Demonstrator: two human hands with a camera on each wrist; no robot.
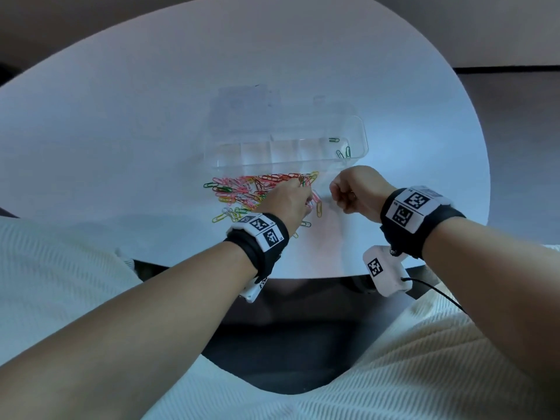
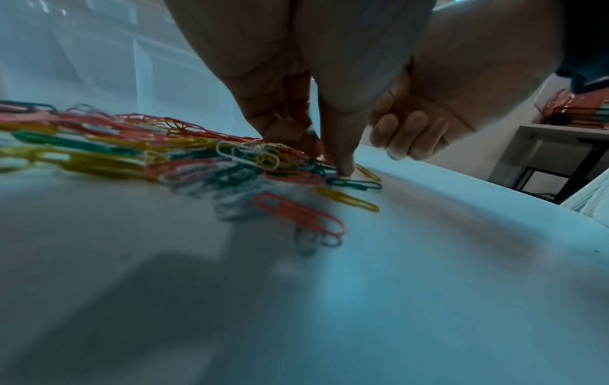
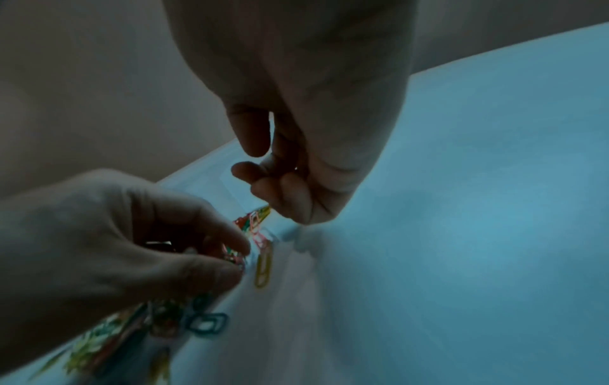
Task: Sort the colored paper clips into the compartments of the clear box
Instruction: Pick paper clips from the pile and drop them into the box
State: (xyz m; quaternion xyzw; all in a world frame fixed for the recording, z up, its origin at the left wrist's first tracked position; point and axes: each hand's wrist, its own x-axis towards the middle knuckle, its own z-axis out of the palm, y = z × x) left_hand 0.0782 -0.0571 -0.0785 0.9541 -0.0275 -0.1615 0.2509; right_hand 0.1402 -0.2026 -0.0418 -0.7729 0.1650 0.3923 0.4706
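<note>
A pile of colored paper clips [image 1: 251, 189] lies on the white table just in front of the clear box [image 1: 362, 137]. A few green clips [image 1: 344, 151] lie in the box's right end compartment. My left hand [image 1: 289, 198] reaches down onto the pile's right edge. Its index fingertip [image 2: 344, 166] and thumb [image 2: 296, 134] close on a clip there, beside a green clip [image 2: 354, 183]. My right hand [image 1: 351, 189] hovers just to the right with its fingers [image 3: 280, 182] curled in. I see nothing in it.
Loose clips lie apart from the pile, such as a yellow one [image 1: 318, 207] and a red one [image 2: 299, 216]. The box's open lid [image 1: 242, 101] lies behind it. The table's front edge [image 1: 303, 275] is close to my wrists.
</note>
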